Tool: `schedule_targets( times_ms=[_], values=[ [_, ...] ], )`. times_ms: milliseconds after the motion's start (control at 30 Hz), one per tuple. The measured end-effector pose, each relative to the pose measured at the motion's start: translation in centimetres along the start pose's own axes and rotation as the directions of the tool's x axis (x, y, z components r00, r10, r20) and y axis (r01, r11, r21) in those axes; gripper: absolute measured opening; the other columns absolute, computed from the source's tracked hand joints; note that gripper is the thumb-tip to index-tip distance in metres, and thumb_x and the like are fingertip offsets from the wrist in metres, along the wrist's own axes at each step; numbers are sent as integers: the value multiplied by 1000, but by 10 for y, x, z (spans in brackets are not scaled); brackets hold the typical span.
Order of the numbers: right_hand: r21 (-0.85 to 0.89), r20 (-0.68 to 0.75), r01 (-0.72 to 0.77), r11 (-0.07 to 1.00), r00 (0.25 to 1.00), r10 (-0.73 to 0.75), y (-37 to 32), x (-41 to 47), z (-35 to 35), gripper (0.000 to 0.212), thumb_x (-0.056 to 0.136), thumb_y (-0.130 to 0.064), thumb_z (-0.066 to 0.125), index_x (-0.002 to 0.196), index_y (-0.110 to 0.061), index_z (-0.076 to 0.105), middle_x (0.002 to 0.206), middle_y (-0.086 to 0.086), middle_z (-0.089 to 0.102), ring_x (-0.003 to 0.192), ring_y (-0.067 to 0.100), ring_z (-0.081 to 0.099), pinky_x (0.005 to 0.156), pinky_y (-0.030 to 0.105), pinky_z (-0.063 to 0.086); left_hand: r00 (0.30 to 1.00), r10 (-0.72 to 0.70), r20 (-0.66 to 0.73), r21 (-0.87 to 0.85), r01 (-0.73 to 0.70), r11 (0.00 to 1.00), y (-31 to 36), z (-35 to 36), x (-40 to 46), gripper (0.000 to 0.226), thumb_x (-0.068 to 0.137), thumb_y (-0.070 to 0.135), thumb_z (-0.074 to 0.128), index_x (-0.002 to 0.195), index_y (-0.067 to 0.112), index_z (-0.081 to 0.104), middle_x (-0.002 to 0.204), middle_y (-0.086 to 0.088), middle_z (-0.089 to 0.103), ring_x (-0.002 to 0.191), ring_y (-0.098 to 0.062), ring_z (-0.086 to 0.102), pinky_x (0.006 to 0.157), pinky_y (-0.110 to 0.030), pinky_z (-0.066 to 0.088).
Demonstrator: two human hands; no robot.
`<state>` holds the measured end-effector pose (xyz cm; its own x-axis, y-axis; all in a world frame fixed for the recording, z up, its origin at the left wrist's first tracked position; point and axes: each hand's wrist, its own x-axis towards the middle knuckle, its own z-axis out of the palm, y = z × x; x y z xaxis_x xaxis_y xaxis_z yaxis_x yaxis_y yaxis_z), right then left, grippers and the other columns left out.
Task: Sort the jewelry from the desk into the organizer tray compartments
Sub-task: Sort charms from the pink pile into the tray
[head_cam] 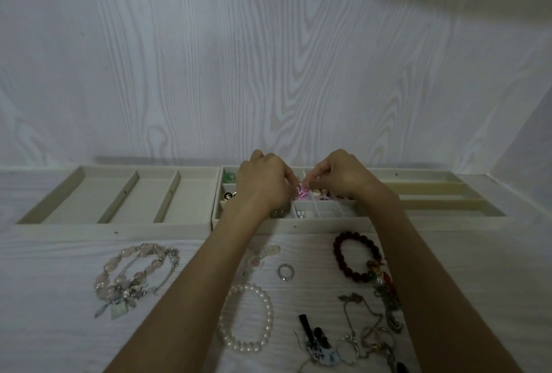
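So, the three-slot tray point(119, 196) at the table's far left holds nothing. Next, the left hand point(263, 181) and right hand point(343, 175) meet over the grid tray point(298, 225), both grips pinching a pink earring point(301, 193) between fingertips. A few small pieces sit in its cells. The pearl bracelet point(246, 317) lies near the front edge.

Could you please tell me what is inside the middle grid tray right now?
The middle grid tray holds a pink piece, green item and small silver pieces; both hands cover other cells.
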<state>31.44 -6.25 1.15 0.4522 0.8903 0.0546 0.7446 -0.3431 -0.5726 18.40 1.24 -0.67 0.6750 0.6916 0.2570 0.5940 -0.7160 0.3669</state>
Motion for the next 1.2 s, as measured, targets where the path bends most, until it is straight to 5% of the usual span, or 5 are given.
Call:
schedule_targets(
  times_ms=[300, 500, 833, 1000, 1200],
  values=[
    [23, 19, 8, 1000, 1000, -8, 0, 1, 0, 11, 84, -14, 68, 91, -12, 76, 72, 0, 68, 55, 9, 54, 55, 23, 45, 990, 83, 112, 127, -97, 987, 3, -8, 2, 29, 88, 45, 60, 111, 30, 69, 122, 1, 54, 117, -21, 38, 90, -32, 31],
    [35, 22, -6, 999, 1000, 6, 2, 2, 4, 10, 83, -14, 68, 90, -12, 76, 63, -11, 61, 54, 6, 52, 60, 25, 46, 970, 85, 227, 150, -121, 981, -1, -7, 1, 30, 94, 39, 51, 119, 31, 66, 132, 1, 49, 122, -23, 34, 95, -35, 30],
    [15, -39, 22, 1000, 999, -22, 5, 1, 9, 7, 75, -22, 77, 82, -19, 77, 60, -9, 65, 49, 3, 53, 55, 23, 44, 998, 46, 48, 10, -47, 999, -2, -24, 1, 24, 89, 18, 58, 102, 31, 72, 114, 2, 61, 117, -18, 40, 83, -29, 35],
    [-80, -21, 33, 996, 999, -34, -7, -9, -32, 20, 84, -21, 69, 104, -20, 72, 97, 4, 68, 82, 10, 59, 72, 20, 42, 980, 90, 178, 54, -101, 993, -1, -30, 1, 34, 89, 13, 53, 105, 38, 69, 131, 4, 52, 119, -19, 35, 85, -27, 27],
    [-456, 363, 4, 890, 914, 183, -25, -22, -48, 56, 91, 5, 39, 132, -31, 51, 152, 3, 31, 136, 22, 35, 108, 33, 29, 924, 140, 355, 186, -217, 958, 9, -23, -5, 40, 97, 24, 41, 131, 41, 52, 145, 2, 35, 131, -22, 25, 103, -36, 24]
  ],
)
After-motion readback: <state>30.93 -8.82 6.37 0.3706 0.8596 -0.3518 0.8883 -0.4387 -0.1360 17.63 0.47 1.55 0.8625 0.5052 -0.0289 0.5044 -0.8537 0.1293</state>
